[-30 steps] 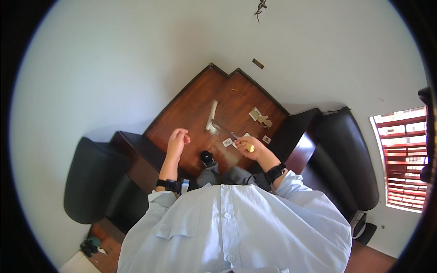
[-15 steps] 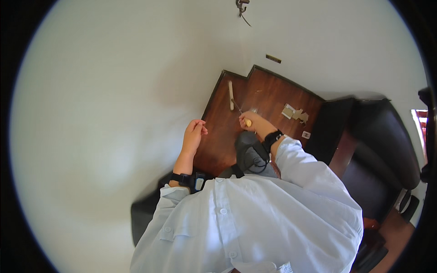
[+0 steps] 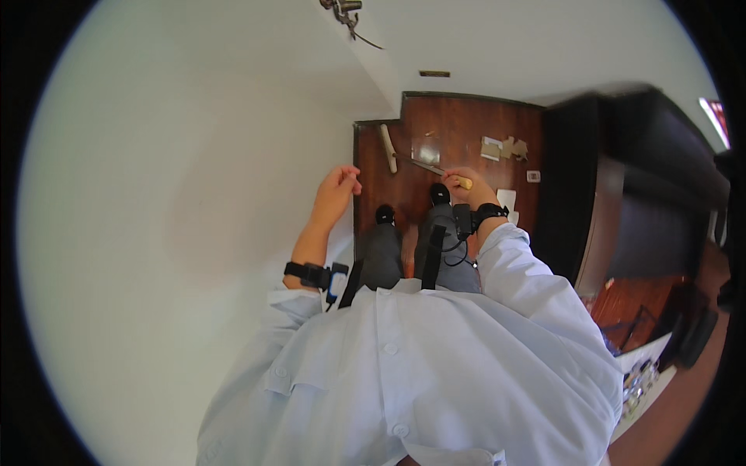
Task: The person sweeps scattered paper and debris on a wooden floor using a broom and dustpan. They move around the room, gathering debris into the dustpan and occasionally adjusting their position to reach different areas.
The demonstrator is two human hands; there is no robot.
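Observation:
In my right hand (image 3: 468, 180) is a tool with a yellow handle (image 3: 464, 182) and a long thin metal shaft (image 3: 427, 165); its exact kind is too small to tell. The shaft points away to the left, its far end appearing close to a pale strip (image 3: 388, 147) that lies on the floor. My left hand (image 3: 339, 189) is raised beside the white wall (image 3: 210, 194), fingers curled together. Whatever its fingers may hold is hidden. Below my hands, my shoes (image 3: 385, 215) stand on the reddish-brown wooden floor (image 3: 458, 116).
Torn cardboard pieces (image 3: 514, 147) and a white-framed piece (image 3: 490, 148) lie on the floor ahead to the right. A dark sofa (image 3: 571, 186) stands at the right. A metal fixture with a dangling wire (image 3: 346, 14) is on the wall, near a small wall slot (image 3: 434, 74).
The view has turned and shifted, showing both of my shoes. My right hand keeps the yellow-handled tool, whose shaft lies flatter to the left. My left hand is higher in the picture.

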